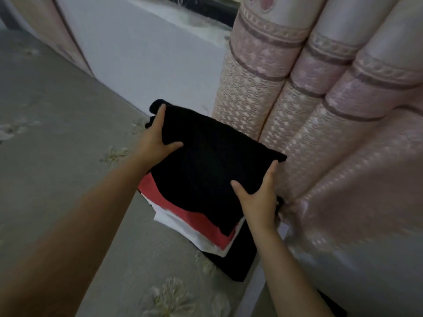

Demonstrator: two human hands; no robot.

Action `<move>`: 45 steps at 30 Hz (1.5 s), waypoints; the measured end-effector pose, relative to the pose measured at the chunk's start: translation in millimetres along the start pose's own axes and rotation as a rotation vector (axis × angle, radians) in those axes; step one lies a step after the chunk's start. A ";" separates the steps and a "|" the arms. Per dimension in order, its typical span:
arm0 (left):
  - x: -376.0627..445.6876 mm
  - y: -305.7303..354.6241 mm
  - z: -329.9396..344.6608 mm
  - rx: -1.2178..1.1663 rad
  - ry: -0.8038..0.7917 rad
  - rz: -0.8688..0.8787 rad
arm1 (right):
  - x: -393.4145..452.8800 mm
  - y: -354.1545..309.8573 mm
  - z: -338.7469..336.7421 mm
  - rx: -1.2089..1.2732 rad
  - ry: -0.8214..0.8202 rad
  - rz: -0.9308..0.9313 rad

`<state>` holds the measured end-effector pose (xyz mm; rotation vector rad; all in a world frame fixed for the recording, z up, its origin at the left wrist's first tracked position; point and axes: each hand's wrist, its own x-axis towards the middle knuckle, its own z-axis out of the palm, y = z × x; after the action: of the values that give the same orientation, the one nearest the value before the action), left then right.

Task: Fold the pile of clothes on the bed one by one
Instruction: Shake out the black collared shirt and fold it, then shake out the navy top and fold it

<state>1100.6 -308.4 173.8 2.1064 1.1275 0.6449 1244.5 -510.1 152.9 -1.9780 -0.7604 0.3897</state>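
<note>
Head view: folded black garment [212, 165] sits on top of the stack of folded clothes [201, 227] (red, white and black layers beneath) at the edge of the bed [57, 133], just beside the pink curtain [320, 110]. Left hand [153, 139] and right hand [258, 197] each grip an opposite edge, thumb on top, fingers curled under, probably to set it square on the stack. No container in view.

This is a bedroom in a home, shown by the bed [57, 124] with its grey flower-stitched cover, the pink patterned curtain [320, 92] hanging in thick folds beside it, and the stack of folded clothes [206, 225] (black, red, white) lying on the bed.
</note>
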 end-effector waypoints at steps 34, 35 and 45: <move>-392.5 19.8 -90.9 0.748 0.434 -1.331 | -145.7 -128.3 133.1 -0.529 -1.017 -1.207; -412.2 26.8 -96.8 0.755 0.463 -1.367 | -167.8 -136.1 132.9 -0.510 -1.044 -1.263; -600.9 23.0 -125.6 0.668 0.649 -1.552 | -380.5 -157.9 146.0 -0.481 -1.180 -1.589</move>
<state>722.4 -791.5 205.5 0.7224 3.0277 0.1033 820.7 -604.8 202.4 -0.7199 -2.9614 0.3226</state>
